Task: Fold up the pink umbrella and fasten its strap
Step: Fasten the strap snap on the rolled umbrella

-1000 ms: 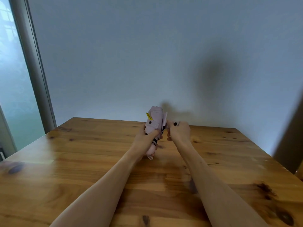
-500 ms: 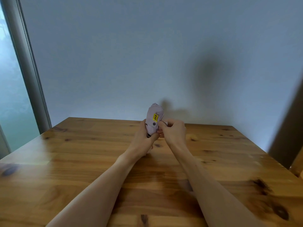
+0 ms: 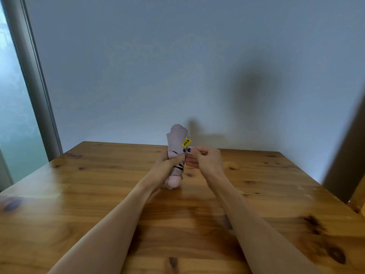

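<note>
The pink umbrella (image 3: pixel 176 142) is folded into a short roll and held upright above the wooden table (image 3: pixel 79 194), its rounded handle end pointing toward me. My left hand (image 3: pixel 167 167) wraps around the middle of the roll, thumb across the front. My right hand (image 3: pixel 207 160) pinches the end of the strap (image 3: pixel 190 150) just right of the roll. Two dark snap studs sit side by side there, with a yellow tag (image 3: pixel 186 142) above them. Whether the snap is joined cannot be told.
The table runs back to a pale wall. A window frame (image 3: pixel 35 86) stands at the left. A dark upright edge (image 3: pixel 347 155) and a bit of wooden furniture (image 3: pixel 358 198) lie beyond the table's right side.
My right hand brought the strap end in against the roll. The umbrella has turned so the yellow tag and studs now face right, and the handle end shows again below my left hand.
</note>
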Tool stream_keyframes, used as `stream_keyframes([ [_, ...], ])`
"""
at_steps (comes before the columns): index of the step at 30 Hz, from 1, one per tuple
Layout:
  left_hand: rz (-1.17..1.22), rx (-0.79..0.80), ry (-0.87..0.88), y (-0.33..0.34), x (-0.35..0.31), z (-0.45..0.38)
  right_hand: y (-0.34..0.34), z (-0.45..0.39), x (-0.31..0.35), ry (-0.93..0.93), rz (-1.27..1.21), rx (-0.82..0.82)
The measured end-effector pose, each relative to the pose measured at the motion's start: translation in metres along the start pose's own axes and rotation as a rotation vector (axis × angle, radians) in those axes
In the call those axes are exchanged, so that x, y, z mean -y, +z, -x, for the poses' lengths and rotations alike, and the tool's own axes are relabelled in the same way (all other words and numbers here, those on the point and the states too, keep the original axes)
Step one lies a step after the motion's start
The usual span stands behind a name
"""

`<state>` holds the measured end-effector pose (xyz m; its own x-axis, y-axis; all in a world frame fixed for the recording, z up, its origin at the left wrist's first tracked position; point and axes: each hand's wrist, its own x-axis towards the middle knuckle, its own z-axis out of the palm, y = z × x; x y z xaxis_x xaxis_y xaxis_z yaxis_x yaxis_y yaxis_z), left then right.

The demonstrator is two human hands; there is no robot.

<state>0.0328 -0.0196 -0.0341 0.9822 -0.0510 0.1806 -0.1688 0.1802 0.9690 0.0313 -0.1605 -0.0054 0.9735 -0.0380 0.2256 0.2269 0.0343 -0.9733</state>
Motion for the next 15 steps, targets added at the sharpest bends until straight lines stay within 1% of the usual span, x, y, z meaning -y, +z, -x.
stream_keyframes([
  [2, -0.074, 0.038, 0.044, -0.0016, -0.0007, 0.0006, 0.0016, 0.0006, -0.0002, 0.002, -0.015, -0.002],
  [3, -0.108, 0.031, 0.056, -0.0018, -0.0013, 0.0013, 0.0024, 0.001, -0.0006, 0.005, -0.015, -0.003],
  [8, -0.173, -0.136, 0.067, -0.0031, -0.0016, -0.0006, 0.0035, 0.0015, -0.0002, 0.029, 0.032, 0.016],
  [12, -0.17, -0.203, 0.061, -0.0056, -0.0043, -0.0023, 0.0026, 0.0006, -0.0004, 0.002, 0.102, -0.034],
  [15, -0.229, -0.26, 0.083, -0.0042, -0.0025, -0.004, 0.0033, 0.0011, -0.0014, -0.011, 0.139, -0.033],
])
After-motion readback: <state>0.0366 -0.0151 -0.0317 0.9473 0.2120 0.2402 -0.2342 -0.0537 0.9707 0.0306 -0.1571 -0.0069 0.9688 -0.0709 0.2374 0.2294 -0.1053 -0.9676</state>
